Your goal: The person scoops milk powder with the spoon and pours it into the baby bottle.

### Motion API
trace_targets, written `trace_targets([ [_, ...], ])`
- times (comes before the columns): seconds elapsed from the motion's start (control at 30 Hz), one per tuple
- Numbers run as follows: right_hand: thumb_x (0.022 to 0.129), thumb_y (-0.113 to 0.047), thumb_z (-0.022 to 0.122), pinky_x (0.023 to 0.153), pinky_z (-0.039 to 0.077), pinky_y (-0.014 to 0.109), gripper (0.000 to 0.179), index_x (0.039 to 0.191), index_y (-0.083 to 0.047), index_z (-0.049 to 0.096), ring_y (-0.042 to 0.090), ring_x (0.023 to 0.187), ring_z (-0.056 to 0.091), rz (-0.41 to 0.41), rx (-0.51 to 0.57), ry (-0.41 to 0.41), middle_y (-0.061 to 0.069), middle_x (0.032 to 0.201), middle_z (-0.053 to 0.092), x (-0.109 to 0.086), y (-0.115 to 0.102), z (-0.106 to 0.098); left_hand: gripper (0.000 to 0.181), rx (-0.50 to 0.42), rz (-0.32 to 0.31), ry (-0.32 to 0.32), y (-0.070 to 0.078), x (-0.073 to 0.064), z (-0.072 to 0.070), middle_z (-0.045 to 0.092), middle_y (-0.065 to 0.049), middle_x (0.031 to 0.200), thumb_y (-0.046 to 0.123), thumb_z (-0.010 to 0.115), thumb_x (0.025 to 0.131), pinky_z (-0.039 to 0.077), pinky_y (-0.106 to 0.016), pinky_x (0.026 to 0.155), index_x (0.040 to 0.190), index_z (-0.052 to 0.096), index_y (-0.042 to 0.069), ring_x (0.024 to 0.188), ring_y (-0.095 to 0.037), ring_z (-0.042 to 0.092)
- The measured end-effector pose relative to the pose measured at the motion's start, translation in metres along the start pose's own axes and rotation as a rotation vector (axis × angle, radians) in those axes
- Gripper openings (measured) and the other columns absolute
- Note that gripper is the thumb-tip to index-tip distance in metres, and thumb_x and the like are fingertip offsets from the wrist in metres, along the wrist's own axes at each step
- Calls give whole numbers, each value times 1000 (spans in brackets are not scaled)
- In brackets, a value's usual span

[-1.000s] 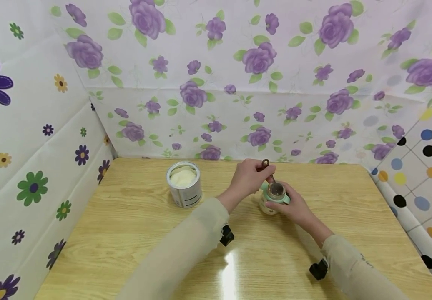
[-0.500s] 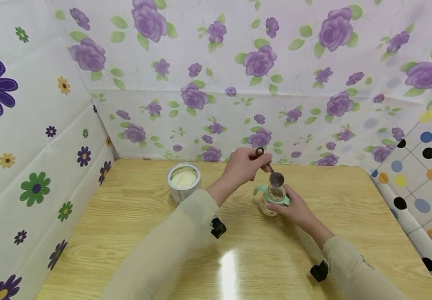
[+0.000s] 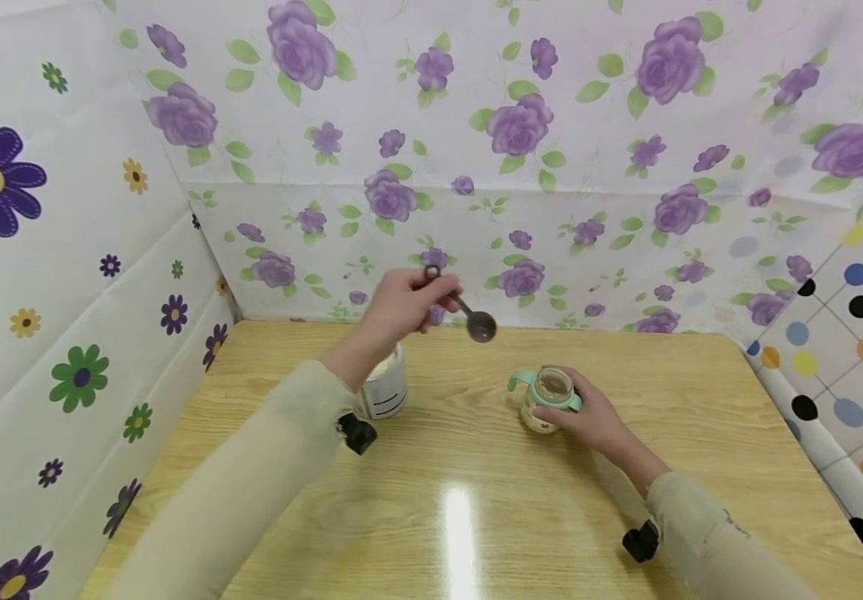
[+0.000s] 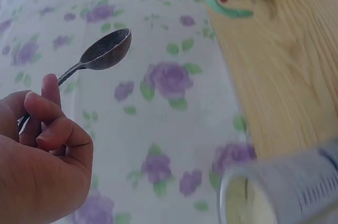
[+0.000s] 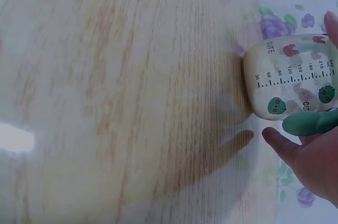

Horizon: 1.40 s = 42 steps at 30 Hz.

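My left hand [image 3: 401,304] pinches a dark long-handled measuring spoon [image 3: 481,327] by its handle, above the table's far side. Pale powder traces line the rim of the spoon's dark bowl [image 4: 108,49] in the left wrist view. Below that hand stands an open tin [image 3: 386,393] of pale powder, partly hidden by the wrist. To the right, my right hand [image 3: 592,414] holds a clear baby bottle [image 3: 540,414] with mint-green handles, upright and uncapped on the table. Printed measuring marks run along the bottle [image 5: 290,78] in the right wrist view; a green handle [image 5: 309,123] sits beside the thumb.
The wood-grain table [image 3: 371,500] reaches back to a white cloth with purple roses [image 3: 521,125]. Patterned cloths also hang at both sides, with flowers [image 3: 81,377] on the left and coloured dots [image 3: 849,412] on the right.
My left hand has lifted the spoon out of the bottle's mouth and carried it up and left, over the tin. The right hand keeps holding the bottle in place.
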State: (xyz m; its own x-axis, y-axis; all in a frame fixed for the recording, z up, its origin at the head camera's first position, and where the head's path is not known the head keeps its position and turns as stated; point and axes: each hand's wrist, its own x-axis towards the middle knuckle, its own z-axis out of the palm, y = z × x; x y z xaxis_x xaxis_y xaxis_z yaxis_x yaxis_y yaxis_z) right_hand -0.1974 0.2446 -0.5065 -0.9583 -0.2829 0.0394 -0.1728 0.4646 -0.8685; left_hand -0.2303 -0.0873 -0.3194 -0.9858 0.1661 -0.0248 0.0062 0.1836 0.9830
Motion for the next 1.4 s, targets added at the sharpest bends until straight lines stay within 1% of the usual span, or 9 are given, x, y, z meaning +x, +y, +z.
trace_targets([
  [0.17, 95, -33, 85, 107, 47, 61, 74, 158, -19, 49, 38, 134, 58, -1, 0, -9, 14, 146, 61, 1, 4, 0, 35, 14, -35, 64, -5, -8, -47, 78, 1, 89, 40, 71, 105, 43, -21, 51, 115, 79, 7, 51, -7, 46],
  [0.33, 96, -32, 85, 108, 46, 62, 74, 159, -18, 48, 39, 135, 57, 0, 9, -15, 15, 147, 60, 0, 3, 0, 44, 72, -76, 135, -15, -21, -90, 76, 8, 86, 46, 67, 106, 43, -22, 53, 120, 76, 5, 52, -7, 47],
  [0.43, 96, -32, 85, 108, 46, 61, 75, 159, -19, 48, 38, 136, 56, 0, 21, -18, 15, 148, 60, 0, 2, -1, 48, 98, -88, 162, -25, -29, -110, 76, 10, 85, 46, 65, 107, 42, -22, 53, 124, 75, 3, 52, -7, 46],
  [0.57, 96, -31, 85, 108, 46, 62, 76, 160, -19, 46, 39, 136, 56, -1, 25, -20, 15, 149, 59, -2, 0, -3, 47, 114, -110, 176, -43, -36, -127, 77, 10, 86, 46, 64, 108, 43, -23, 54, 124, 75, 3, 52, -7, 46],
  [0.7, 96, -29, 85, 108, 45, 63, 77, 161, -17, 45, 41, 137, 56, -11, 21, -25, 16, 149, 58, -1, 0, -3, 48, 127, -131, 190, -64, -37, -134, 78, 9, 87, 47, 64, 108, 42, -23, 54, 126, 74, 3, 51, -7, 46],
  [0.87, 95, -29, 85, 109, 44, 63, 80, 162, -14, 43, 41, 138, 54, -14, 17, -35, 16, 151, 57, 1, 1, -2, 51, 128, -143, 199, -85, -37, -135, 78, 9, 85, 46, 65, 107, 42, -23, 53, 126, 73, -1, 50, -7, 47],
  [1.07, 97, -34, 83, 114, 39, 69, 94, 171, -18, 26, 46, 148, 42, -10, -46, -64, 20, 164, 43, -3, -3, -10, 45, 145, -158, 194, -101, -36, -130, 78, 7, 86, 42, 64, 109, 44, -24, 55, 120, 76, 1, 50, -7, 46],
  [1.23, 97, -29, 84, 123, 25, 68, 104, 173, -21, 14, 45, 158, 26, -100, -110, -46, 18, 174, 27, 1, -31, -30, 43, 214, -160, 192, -106, -35, -130, 78, 4, 90, 43, 63, 109, 47, -25, 58, 116, 79, 4, 52, -9, 46],
  [1.4, 94, -31, 87, 125, 23, 66, 105, 173, -29, 17, 40, 161, 22, -214, -192, -28, 10, 176, 26, 19, -86, -38, 42, 225, -167, 194, -107, -34, -132, 78, 5, 91, 42, 62, 110, 47, -26, 59, 119, 78, 4, 53, -8, 45],
])
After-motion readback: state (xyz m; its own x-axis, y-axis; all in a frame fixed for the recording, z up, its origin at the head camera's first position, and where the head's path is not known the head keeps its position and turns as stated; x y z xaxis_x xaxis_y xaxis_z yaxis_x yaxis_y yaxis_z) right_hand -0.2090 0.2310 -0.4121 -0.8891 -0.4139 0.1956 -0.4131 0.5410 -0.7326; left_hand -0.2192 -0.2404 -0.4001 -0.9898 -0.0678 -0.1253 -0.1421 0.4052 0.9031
